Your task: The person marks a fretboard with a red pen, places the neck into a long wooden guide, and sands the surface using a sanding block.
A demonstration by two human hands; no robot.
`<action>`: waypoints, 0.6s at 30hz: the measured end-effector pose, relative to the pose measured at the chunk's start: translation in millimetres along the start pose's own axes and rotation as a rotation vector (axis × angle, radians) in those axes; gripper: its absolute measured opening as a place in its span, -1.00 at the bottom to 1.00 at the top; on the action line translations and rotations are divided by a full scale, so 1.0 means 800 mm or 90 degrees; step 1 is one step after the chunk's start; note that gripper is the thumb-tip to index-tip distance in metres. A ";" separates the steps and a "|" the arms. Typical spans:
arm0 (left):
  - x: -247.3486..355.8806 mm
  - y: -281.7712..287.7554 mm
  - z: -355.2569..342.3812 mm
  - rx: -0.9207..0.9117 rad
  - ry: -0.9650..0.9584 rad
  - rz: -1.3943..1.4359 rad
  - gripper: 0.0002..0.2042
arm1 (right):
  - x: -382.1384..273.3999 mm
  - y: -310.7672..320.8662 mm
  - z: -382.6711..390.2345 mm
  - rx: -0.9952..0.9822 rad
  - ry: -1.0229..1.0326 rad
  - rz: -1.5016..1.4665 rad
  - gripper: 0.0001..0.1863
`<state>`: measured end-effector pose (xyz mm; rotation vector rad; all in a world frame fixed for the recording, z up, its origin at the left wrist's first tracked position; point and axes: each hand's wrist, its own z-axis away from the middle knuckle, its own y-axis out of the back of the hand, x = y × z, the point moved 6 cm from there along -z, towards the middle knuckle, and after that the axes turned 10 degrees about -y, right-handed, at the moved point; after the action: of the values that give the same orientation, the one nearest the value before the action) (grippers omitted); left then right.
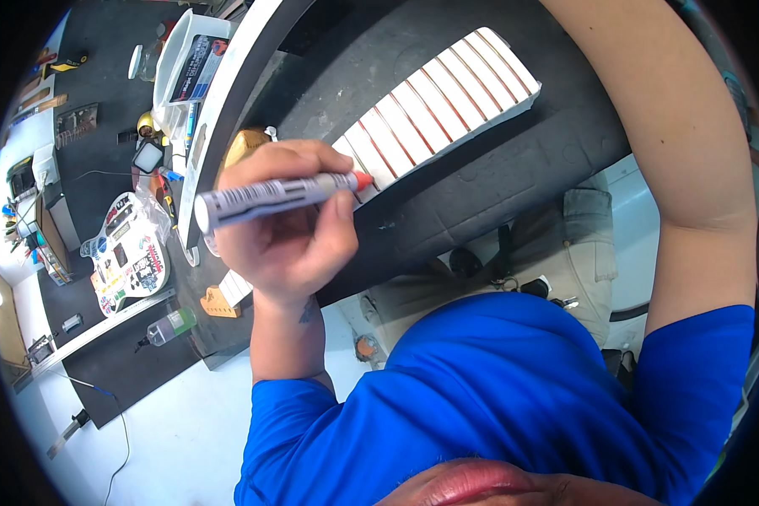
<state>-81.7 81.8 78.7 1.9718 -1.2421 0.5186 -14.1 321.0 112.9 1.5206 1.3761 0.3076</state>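
Note:
My left hand (287,236) is closed around a paint marker (270,201), a white barrel with dark print and an orange-red tip. That tip meets the near, narrower end of a guitar neck (434,110) whose fretboard is covered in white strips with reddish-brown lines across it. The neck lies slantwise, its wide end toward the upper right. Past my wrist shows a wooden headstock (219,302), apparently the same neck's; the stretch between is hidden by my hand. My right forearm reaches up out of the picture, so its hand cannot be seen.
The neck rests on a dark bench (472,181). A white curved bar (228,76) rises left of it. Farther left are a white bucket (177,38), a sticker-covered guitar body (131,257), a squeeze bottle of coloured liquid (171,326) and scattered tools.

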 end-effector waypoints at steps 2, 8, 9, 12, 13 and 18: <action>0.000 -0.001 -0.003 0.040 0.032 -0.025 -0.61 | 0.001 -0.001 0.000 0.001 0.001 -0.006 -0.52; -0.018 0.017 -0.020 0.116 0.144 -0.221 -0.70 | -0.002 0.001 0.001 -0.016 -0.014 -0.014 -0.53; -0.020 0.022 -0.021 0.148 0.153 -0.192 -0.70 | -0.002 0.002 0.002 -0.021 -0.022 -0.026 -0.53; -0.014 0.031 -0.009 0.207 0.140 -0.083 -0.69 | 0.001 0.001 0.002 -0.018 -0.010 -0.026 -0.53; -0.010 0.035 0.001 0.144 0.147 -0.101 -0.70 | -0.001 0.001 0.002 -0.018 -0.008 -0.025 -0.53; 0.005 0.024 0.012 0.048 0.011 -0.060 -0.66 | -0.003 0.002 0.004 -0.015 -0.014 -0.011 -0.53</action>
<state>-97.4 67.2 82.6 2.0740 -1.1271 0.5405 -11.5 317.5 113.8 1.4876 1.3630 0.2947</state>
